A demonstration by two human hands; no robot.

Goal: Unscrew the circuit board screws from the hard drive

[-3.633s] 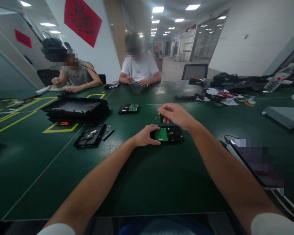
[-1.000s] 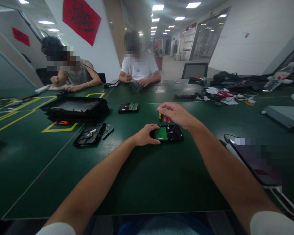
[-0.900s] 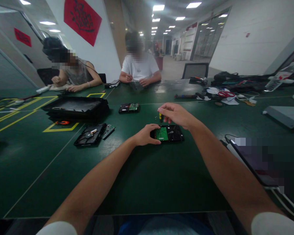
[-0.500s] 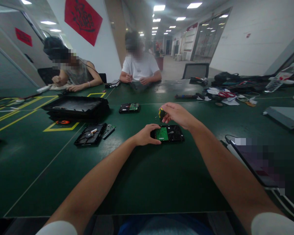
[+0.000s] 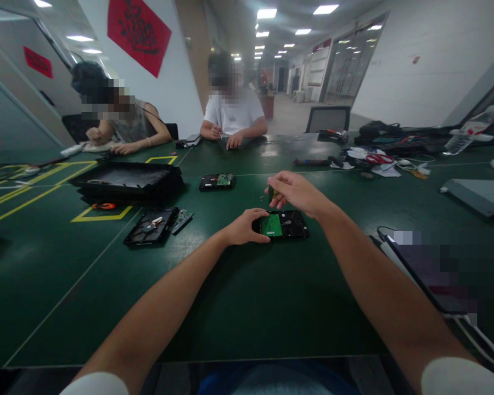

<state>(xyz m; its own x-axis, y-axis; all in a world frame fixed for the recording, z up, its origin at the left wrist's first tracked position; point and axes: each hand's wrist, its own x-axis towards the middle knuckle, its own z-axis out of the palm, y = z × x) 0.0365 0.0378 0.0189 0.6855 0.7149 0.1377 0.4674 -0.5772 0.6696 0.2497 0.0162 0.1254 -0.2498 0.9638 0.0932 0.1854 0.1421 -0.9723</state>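
A black hard drive [image 5: 286, 225] with a green circuit board [image 5: 271, 225] facing up lies on the green table [image 5: 247, 307]. My left hand [image 5: 243, 228] grips its left edge, fingers curled round it. Just above the drive's far edge, my right hand [image 5: 297, 192] is closed on a small dark screwdriver handle with a yellow tip [image 5: 271, 193], held upright over the drive.
A second hard drive [image 5: 217, 181] lies farther back. An opened drive with a loose board [image 5: 154, 225] sits left, beside stacked black trays [image 5: 125, 181]. Two people sit across the table. Tools, scissors [image 5: 376, 158] and cables clutter the far right; a cabled device [image 5: 428, 274] lies near right.
My right hand has turned slightly on the screwdriver, and the handle shifted a little. My left hand and the drive stay put. The person in white moved a hand onto the table.
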